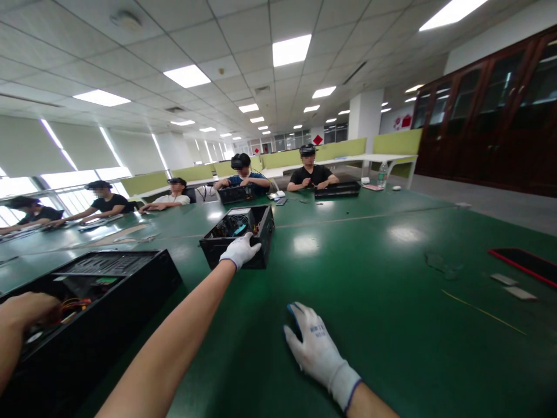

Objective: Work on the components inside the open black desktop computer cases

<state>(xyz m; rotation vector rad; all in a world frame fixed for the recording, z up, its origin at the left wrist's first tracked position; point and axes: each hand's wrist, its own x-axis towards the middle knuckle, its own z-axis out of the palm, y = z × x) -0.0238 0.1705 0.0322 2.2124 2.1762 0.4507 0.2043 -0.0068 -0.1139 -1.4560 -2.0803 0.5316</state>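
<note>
A black desktop computer case (209,251) lies with its open side up on the green table; a power supply, a fan and coloured wires show inside. My left hand (241,251), in a white glove, is closed over the near wall of this case, its fingertips partly hidden. Closer to me, my right hand (315,345) is low over the green table, in a white glove with blue fingertips. Its thumb and fingers are apart, and it holds nothing.
At the left, a co-worker's bare hand (35,307) reaches into a larger open computer case (148,284). To the right are a red-edged black panel (528,264), small pale pieces (520,292) and a yellow strip (483,312). Several people sit beyond; a bottle (382,176) stands far right.
</note>
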